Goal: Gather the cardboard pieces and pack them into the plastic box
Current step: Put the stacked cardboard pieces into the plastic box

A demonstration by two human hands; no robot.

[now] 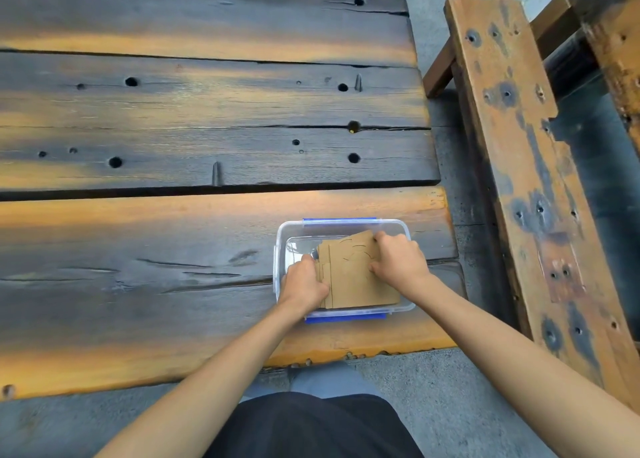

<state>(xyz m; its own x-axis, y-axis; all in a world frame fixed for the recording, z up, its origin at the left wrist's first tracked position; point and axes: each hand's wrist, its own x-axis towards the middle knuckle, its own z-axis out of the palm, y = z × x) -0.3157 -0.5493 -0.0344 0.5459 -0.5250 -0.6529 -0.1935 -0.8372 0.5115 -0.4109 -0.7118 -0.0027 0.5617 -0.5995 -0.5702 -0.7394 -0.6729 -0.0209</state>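
Two bare hands reach down into a clear plastic box with blue clips point(282, 235) that sits on the near right part of a big dark wooden table with orange streaks point(173, 111). Inside the box is a stack of flat brown cardboard pieces point(349, 277). Some of the pieces have curvy cut lines on top. The stack lies flat in the box and fills most of the middle and the near side. A bit of the clear bottom shows at the far left corner.

The left hand point(304, 282) is on the left edge of the stack. Its fingers are curled and its thumb presses on the cardboard, so it is pinching the side of the stack. The right hand point(398, 260) is on the right edge of the stack. Its fingers bend down over the far corner and its thumb touches the top, so it grips the cardboard too.

One blue clip is on the far side of the box and one is on the near side, by the table's edge. Both arms are bare. At the bottom is the person's dark top point(311, 426). To the right of the table stands a long worn wooden bench with dark spots point(512, 145) on grey ground point(433, 398).
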